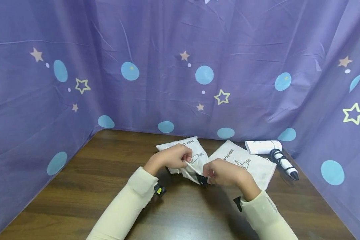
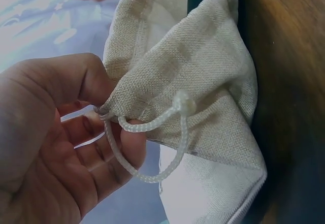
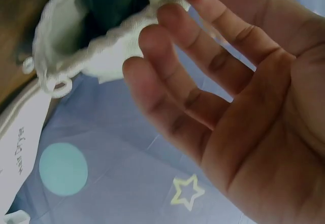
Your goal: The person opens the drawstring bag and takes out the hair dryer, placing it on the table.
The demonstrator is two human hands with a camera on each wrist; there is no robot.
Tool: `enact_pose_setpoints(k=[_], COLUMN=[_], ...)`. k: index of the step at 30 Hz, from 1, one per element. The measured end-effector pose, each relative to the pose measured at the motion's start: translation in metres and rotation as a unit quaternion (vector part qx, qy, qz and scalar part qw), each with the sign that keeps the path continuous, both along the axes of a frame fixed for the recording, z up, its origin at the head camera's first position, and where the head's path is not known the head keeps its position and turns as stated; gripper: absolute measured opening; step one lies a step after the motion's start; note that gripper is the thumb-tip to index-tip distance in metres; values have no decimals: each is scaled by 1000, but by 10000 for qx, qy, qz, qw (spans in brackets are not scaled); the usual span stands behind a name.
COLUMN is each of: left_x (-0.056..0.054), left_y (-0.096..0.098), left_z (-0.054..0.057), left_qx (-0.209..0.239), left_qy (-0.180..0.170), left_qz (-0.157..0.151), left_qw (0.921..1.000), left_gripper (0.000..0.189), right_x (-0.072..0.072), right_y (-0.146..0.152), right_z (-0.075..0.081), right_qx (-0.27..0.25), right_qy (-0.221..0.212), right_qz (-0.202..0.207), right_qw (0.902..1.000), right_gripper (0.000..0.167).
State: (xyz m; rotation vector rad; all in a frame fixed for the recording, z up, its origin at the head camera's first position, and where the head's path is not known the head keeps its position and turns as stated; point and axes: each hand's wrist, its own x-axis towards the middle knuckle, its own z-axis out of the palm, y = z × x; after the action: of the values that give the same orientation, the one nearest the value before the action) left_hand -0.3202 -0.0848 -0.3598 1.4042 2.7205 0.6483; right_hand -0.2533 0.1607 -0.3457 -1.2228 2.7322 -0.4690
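A white cloth drawstring bag (image 1: 199, 156) printed "Hair Dr…" lies on the table with its mouth toward me. Its rim, beside a looped white cord (image 2: 183, 132), is pinched by my left hand (image 1: 175, 156). A dark, rounded object (image 3: 106, 0) shows inside the mouth, mostly hidden by the cloth. My right hand (image 1: 223, 171) is at the right side of that mouth. In the right wrist view its fingers (image 3: 175, 66) are spread and fairly straight, with fingertips right at the rim.
A second white bag printed "Hair Dryer" (image 1: 262, 166) lies to the right, partly under my right forearm in the head view. Beyond it sits a white hair dryer (image 1: 262, 147), its handle (image 1: 285, 164) wrapped in black cord. A purple curtain (image 1: 168, 66) surrounds the wooden table (image 1: 108, 160).
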Motion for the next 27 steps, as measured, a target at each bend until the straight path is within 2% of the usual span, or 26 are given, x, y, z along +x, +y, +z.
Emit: enact_pose_setpoints(k=[6,11,14,19,24,27], left_x=[-2,-4,-5,-8,-10,-11], left_y=[-4,-8,-11,-16,-25,-33], left_z=[-3,-5,-5,-5,-3,-1], left_qx=[129,258,281,221,244,123], left_qy=[-109,-162,-283,-651,-1225,-1408], left_qz=[87,160,193,44,-189,-18], left_qw=[9998,9994,9990,9976,9920,9900], left_gripper=[20,21,22,21,13,7], right_x=[8,7,4,1,-4,-9], right_y=[-14,-18,-18,-19,-24,-30], right_z=[-7,-12,-16,-25,-32,-34], right_qx=[297,291,222,351,434,618], right_qy=[-154,-132,44,381,479,517], right_qz=[-28,-214,-372,-611,-920,-1134], right_qw=[9994,9993,9991,9968,9937,9903], right_gripper=[28,40,45,56,68,70])
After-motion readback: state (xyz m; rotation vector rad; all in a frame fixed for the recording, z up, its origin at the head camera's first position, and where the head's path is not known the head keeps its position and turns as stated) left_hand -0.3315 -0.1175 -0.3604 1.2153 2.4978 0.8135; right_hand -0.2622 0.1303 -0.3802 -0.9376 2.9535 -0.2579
